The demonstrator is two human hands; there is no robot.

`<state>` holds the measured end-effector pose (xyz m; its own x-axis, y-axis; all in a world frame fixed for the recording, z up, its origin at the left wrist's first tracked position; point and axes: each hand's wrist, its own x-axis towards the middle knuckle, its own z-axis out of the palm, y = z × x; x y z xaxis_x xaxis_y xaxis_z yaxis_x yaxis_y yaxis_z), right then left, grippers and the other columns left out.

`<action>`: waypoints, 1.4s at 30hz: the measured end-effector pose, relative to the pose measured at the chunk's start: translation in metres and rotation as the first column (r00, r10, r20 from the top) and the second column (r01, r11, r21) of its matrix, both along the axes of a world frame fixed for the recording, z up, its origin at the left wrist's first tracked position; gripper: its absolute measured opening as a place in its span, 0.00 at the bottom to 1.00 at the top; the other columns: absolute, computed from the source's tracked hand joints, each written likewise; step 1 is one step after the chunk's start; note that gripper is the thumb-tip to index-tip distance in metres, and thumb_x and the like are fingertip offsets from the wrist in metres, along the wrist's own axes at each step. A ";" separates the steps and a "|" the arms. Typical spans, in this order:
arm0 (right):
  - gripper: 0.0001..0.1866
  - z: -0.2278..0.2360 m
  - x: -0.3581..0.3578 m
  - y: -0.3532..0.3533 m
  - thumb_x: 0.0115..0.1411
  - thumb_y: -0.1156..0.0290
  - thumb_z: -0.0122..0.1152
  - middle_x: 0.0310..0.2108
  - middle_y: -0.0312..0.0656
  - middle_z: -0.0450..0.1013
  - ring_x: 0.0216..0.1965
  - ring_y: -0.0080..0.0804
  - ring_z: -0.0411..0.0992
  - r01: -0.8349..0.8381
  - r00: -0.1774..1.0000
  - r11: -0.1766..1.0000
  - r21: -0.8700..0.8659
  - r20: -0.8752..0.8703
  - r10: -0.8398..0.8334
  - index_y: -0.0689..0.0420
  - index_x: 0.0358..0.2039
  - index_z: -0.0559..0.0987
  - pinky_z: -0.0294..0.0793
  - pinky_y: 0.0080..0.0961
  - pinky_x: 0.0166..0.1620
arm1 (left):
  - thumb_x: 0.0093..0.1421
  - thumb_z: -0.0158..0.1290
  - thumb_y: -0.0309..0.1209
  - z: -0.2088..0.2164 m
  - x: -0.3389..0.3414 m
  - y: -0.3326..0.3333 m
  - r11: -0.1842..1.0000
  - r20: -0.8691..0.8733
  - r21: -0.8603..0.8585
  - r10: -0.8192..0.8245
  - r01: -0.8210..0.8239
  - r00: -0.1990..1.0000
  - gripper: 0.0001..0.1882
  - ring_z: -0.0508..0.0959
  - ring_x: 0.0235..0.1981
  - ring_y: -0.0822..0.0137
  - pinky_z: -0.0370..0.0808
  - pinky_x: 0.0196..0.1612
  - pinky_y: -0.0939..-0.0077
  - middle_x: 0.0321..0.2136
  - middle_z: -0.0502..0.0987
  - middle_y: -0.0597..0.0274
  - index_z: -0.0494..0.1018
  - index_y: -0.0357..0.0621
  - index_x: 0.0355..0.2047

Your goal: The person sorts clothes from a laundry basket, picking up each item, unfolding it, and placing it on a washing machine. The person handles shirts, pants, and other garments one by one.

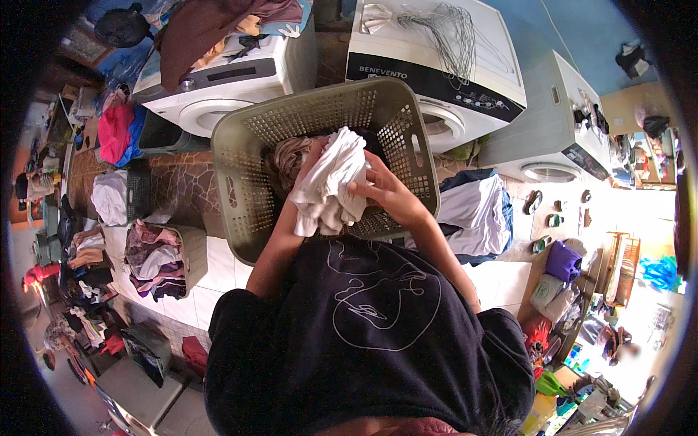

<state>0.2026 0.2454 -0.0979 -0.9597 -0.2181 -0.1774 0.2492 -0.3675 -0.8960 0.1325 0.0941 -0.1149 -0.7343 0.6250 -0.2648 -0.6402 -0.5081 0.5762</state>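
Both of my hands are over a large olive-green laundry basket with perforated walls. Between them is a bunched white cloth, its lower part slightly beige; whether it is a garment cannot be told. My right hand grips its right side, with thumb and fingers bent onto the fabric. On the other side my left hand holds the bundle, its fingers mostly hidden behind the folds. Brownish clothes and some dark fabric lie deeper in the basket, partly covered by the white cloth.
Beyond the basket stand a left washing machine piled with clothes, a middle one with wire hangers on top, and another machine at right. A basket of mixed laundry sits left; white and navy laundry lies right, near several shoes.
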 end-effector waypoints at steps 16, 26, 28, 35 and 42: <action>0.17 -0.033 -0.016 -0.005 0.50 0.74 0.58 0.35 0.43 0.68 0.35 0.26 0.68 0.298 0.947 0.954 -0.018 0.128 -0.293 0.67 0.40 0.68 0.67 0.20 0.38 | 0.45 0.58 0.21 0.001 -0.003 -0.018 0.792 -0.452 -0.611 -0.333 -0.016 0.828 0.29 0.67 0.46 0.71 0.66 0.47 0.76 0.45 0.67 0.60 0.62 0.38 0.49; 0.11 0.012 -0.009 0.078 0.42 0.82 0.52 0.21 0.36 0.70 0.20 0.20 0.66 0.531 0.833 0.491 0.691 -0.321 -0.450 0.62 0.30 0.73 0.66 0.18 0.22 | 0.41 0.47 0.17 0.039 -0.045 -0.080 0.178 -0.906 -0.396 -0.238 -0.901 0.351 0.15 0.68 0.41 0.62 0.64 0.44 0.71 0.34 0.68 0.58 0.71 0.43 0.31; 0.14 0.024 -0.005 0.105 0.38 0.87 0.44 0.27 0.39 0.67 0.23 0.23 0.67 0.699 0.700 0.297 0.650 -0.538 -0.470 0.62 0.27 0.73 0.66 0.16 0.24 | 0.40 0.50 0.17 0.047 -0.053 -0.098 -0.129 -0.924 -0.211 -0.299 -0.969 0.241 0.17 0.62 0.46 0.57 0.62 0.46 0.68 0.42 0.61 0.54 0.68 0.42 0.34; 0.09 -0.007 -0.028 0.156 0.51 0.74 0.55 0.31 0.40 0.72 0.31 0.24 0.70 -0.103 0.995 0.733 0.672 0.065 0.079 0.62 0.34 0.73 0.73 0.22 0.32 | 0.52 0.42 0.23 -0.016 -0.069 -0.089 0.574 -0.459 -0.503 0.456 -0.646 0.762 0.08 0.71 0.32 0.74 0.69 0.30 0.82 0.31 0.70 0.63 0.67 0.40 0.33; 0.09 -0.053 -0.183 0.278 0.57 0.69 0.48 0.22 0.35 0.71 0.24 0.20 0.70 0.130 0.982 0.738 0.662 -0.187 -0.006 0.58 0.34 0.74 0.69 0.17 0.27 | 0.49 0.51 0.34 -0.134 -0.037 -0.024 0.274 -0.247 -0.958 -0.644 -0.083 0.724 0.13 0.75 0.30 0.53 0.70 0.33 0.64 0.25 0.73 0.46 0.67 0.36 0.28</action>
<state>0.0195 0.5239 -0.1507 -0.9950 -0.0361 -0.0934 0.0763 0.3314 -0.9404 0.0955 0.0700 -0.2491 -0.7647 0.4551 -0.4562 -0.0270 0.6848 0.7283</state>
